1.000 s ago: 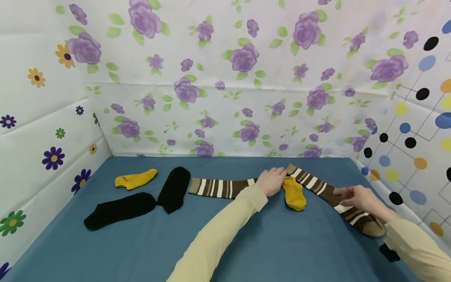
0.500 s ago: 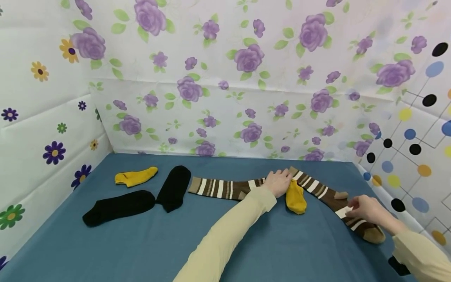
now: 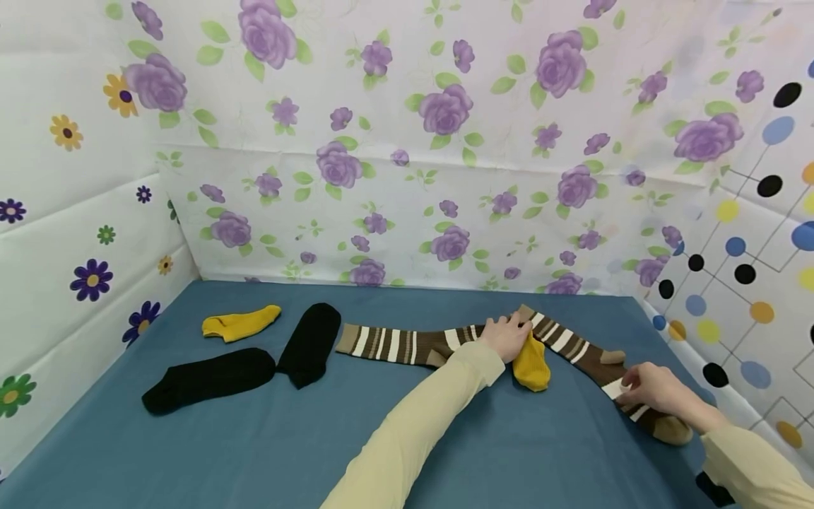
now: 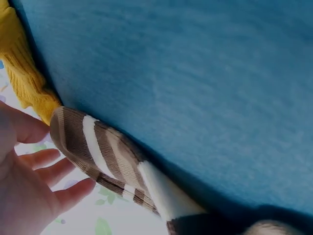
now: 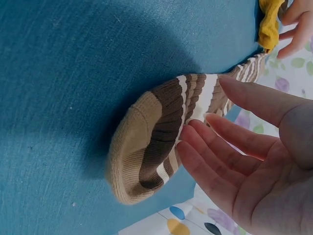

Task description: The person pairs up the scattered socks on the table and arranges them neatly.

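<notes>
The person's left hand (image 3: 505,338) lay out across the upper end of a mustard yellow ankle sock (image 3: 531,364), fingers loosely bent and a little spread, thumb apart from them. I couldn't make out whether they pressed on the knit; they weren't closed round anything that I could see. Just under that hand ended the foot of the middle striped sock (image 3: 388,344), brown with white and tan bands, its tan cuff pointing left.

Over on the right, the right hand (image 3: 660,389) was at the foot of the right-hand striped sock (image 3: 575,346), between its tan heel and tan toe. Its fingers were gently curved, the thumb held well away from them, with no grip on the fabric; whether the tips touched it, I couldn't tell. That sock slanted from beside the mustard sock's top down toward the near right.

Farther left on the blue cloth (image 3: 254,452) were a second yellow sock (image 3: 240,324), a long black sock (image 3: 210,378) and a more upright black sock (image 3: 311,346). A purple rose-print sheet (image 3: 394,212) hung behind.
</notes>
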The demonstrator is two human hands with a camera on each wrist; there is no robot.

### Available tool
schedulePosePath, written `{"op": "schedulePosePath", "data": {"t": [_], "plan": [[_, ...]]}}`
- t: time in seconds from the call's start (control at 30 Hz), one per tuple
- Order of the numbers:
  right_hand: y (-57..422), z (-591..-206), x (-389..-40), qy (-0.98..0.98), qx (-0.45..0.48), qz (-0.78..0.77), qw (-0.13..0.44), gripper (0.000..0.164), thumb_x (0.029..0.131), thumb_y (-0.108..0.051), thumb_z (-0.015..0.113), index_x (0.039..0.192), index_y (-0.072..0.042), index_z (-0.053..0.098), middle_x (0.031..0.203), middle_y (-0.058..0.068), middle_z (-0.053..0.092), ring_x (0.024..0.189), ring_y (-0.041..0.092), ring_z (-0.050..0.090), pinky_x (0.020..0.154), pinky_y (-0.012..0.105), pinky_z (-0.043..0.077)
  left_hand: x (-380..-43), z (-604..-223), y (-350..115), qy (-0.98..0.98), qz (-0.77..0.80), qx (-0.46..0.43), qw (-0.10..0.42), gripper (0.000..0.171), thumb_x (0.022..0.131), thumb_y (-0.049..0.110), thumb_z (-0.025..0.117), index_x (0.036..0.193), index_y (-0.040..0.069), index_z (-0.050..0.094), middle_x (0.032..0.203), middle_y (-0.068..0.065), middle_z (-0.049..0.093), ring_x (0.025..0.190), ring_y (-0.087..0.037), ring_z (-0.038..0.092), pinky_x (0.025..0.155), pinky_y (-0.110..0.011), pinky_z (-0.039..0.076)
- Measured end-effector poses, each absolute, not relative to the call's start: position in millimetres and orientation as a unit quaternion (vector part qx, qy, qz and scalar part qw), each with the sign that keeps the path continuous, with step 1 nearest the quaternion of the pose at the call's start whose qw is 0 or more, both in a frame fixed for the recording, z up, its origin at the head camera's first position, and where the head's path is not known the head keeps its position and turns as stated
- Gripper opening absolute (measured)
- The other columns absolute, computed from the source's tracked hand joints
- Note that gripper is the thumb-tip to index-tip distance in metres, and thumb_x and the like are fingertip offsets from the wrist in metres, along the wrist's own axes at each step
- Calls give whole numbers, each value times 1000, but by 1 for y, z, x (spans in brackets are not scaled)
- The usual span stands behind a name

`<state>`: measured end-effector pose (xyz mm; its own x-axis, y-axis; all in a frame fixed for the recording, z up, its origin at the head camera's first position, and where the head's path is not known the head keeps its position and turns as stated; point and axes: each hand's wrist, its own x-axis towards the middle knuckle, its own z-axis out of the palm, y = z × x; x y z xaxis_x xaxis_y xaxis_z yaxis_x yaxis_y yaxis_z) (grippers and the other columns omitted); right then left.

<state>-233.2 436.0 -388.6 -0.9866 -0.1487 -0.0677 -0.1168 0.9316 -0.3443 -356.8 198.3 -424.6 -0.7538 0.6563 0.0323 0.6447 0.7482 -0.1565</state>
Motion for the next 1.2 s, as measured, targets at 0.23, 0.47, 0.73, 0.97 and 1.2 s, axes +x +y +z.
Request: {"op": "schedulePosePath", "data": {"t": [0.23,0.47,0.73,0.97,1.2], "plan": [[433,-392,-229,982,-58,-174,53,22,74,-12,73,82,5,62,77,7,59,65,20,54,56,37,46,-358,-428,202,-934,48,-353,16,37,100,25,31,137,29,35,137,3,33,113,-18,44,88,-39,36],[432,-396,-227,981,-68,-173,51,20,73,-10,74,81,5,63,77,7,59,64,19,54,55,36,46,-362,-433,205,-936,18,-350,-13,39,101,25,31,139,32,33,140,4,31,117,-18,41,92,-43,32],[431,-395,-229,982,-65,-171,52,20,74,-10,73,82,4,62,78,8,59,64,20,54,55,37,46,-366,-434,206,-937,-3,-347,-34,40,100,26,34,140,33,32,141,5,29,122,-12,36,98,-43,25],[431,-395,-227,982,-54,-173,57,18,74,-7,72,84,3,60,75,6,55,62,18,52,53,35,44,-365,-429,207,-928,4,-371,-16,39,100,22,35,138,26,35,140,2,32,122,-11,36,100,-32,23],[429,-396,-227,984,-51,-160,59,18,73,-6,71,84,1,59,73,5,53,58,17,48,50,34,42,-361,-422,206,-923,43,-380,41,34,99,24,35,131,17,46,124,2,47,106,-10,48,83,-22,41]]}}
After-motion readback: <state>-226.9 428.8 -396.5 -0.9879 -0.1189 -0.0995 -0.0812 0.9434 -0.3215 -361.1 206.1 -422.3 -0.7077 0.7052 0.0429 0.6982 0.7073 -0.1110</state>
